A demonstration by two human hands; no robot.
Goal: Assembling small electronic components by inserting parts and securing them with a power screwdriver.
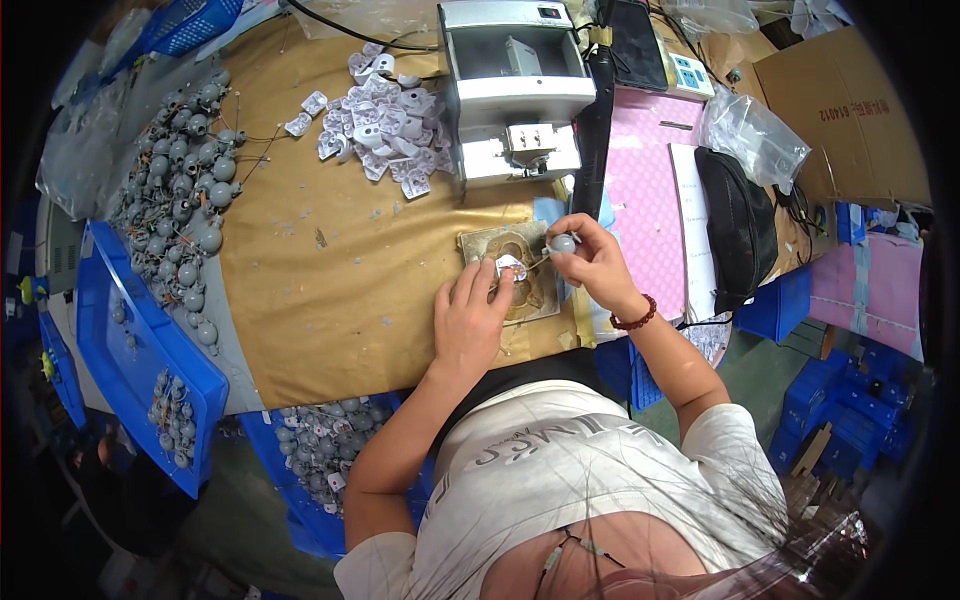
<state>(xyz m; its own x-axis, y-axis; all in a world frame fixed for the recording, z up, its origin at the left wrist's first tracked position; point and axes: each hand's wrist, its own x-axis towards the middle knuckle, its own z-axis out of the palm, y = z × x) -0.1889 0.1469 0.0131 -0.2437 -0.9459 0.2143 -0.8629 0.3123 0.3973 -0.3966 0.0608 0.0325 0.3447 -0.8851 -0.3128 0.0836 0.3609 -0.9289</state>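
My right hand [592,262] pinches a small grey ball-shaped part [563,243] between thumb and fingers, above the right side of a square metal fixture plate [545,304]. A thin wire seems to run from the ball toward a white plastic shell piece [511,267] lying in the plate's hollow. My left hand [474,312] rests at the plate's left side, with its fingertips against the white piece. Whether those fingers grip it or only press on it is hard to see.
Beyond the plate stands a silver bench machine [518,95]. White shells [385,128] are heaped to its left. Many wired grey balls [180,190] cover the far left. Blue bins [150,370] flank the table; a black pouch [737,225] and pink sheet [640,180] lie right.
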